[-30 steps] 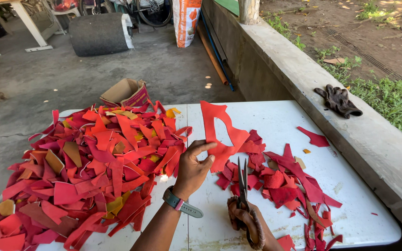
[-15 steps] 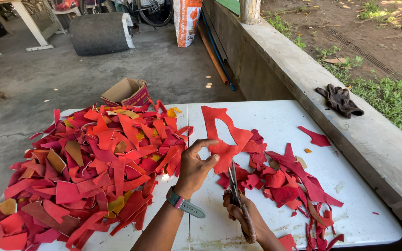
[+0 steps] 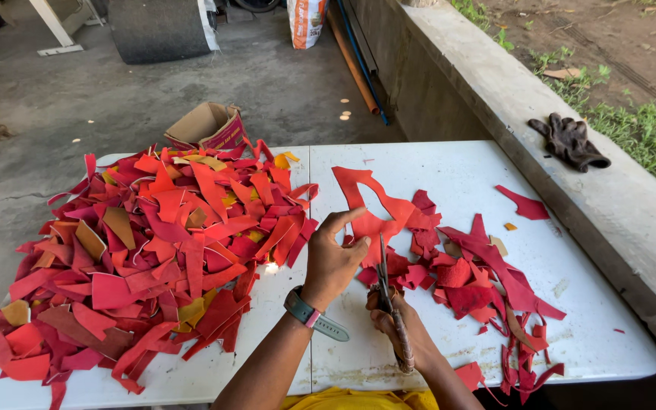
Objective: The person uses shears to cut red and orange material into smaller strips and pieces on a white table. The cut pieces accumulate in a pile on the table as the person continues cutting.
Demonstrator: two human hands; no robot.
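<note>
White plastic folding table [image 3: 449, 163] stands on grey concrete floor [image 3: 115, 99]. At lower centre, left hand [image 3: 333, 257] pinches a curved red leather offcut [image 3: 373, 212]; right hand [image 3: 396, 319] grips scissors [image 3: 383, 266].

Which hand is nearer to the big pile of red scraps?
Left. The left hand is just right of the big pile; the right hand, holding scissors, is farther right.

Surroundings of the white tabletop

An open cardboard box [image 3: 208, 126] is seen on the concrete floor just behind the tabletop [image 3: 449, 163]. A dark glove [image 3: 569, 142] is laid on the concrete wall [image 3: 510, 91] at the right. A grey roll [image 3: 162, 29] and a printed sack [image 3: 307, 21] are placed farther back.
</note>
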